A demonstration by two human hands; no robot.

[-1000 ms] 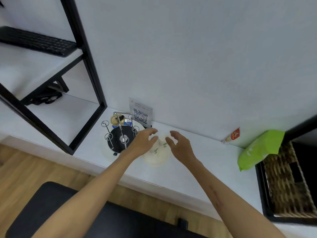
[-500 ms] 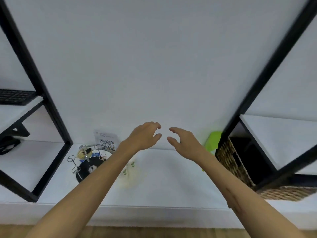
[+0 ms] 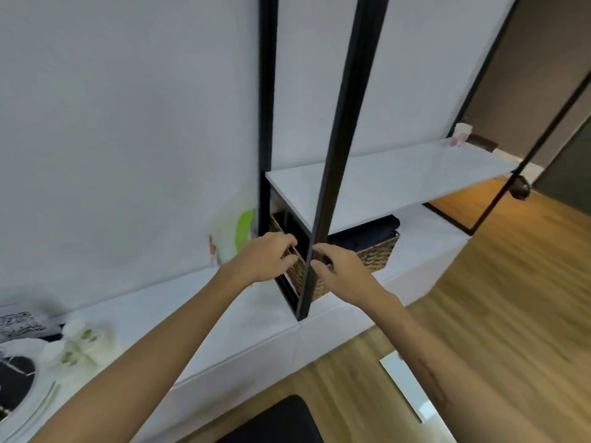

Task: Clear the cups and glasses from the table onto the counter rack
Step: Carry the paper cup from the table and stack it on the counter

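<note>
A white cup with green leaf marks point(image 3: 78, 343) stands on the white counter point(image 3: 198, 318) at the lower left, beside the round black cup rack point(image 3: 19, 378) on its white tray. Both of my hands hang in the air in front of me, well to the right of the cup. My left hand point(image 3: 265, 257) has loosely curled fingers and holds nothing. My right hand point(image 3: 339, 266) is the same, fingers relaxed and empty. The picture is blurred by motion.
A black shelf frame post point(image 3: 332, 155) rises just behind my hands. A wicker basket point(image 3: 371, 257) sits under the white shelf point(image 3: 383, 183). A green packet point(image 3: 243, 228) leans on the wall. A QR card point(image 3: 19, 324) stands at left. Wooden floor lies at right.
My view has swung to the right, so the cup and rack slid to the lower left edge. Both hands left the cup on the counter and stay raised, empty.
</note>
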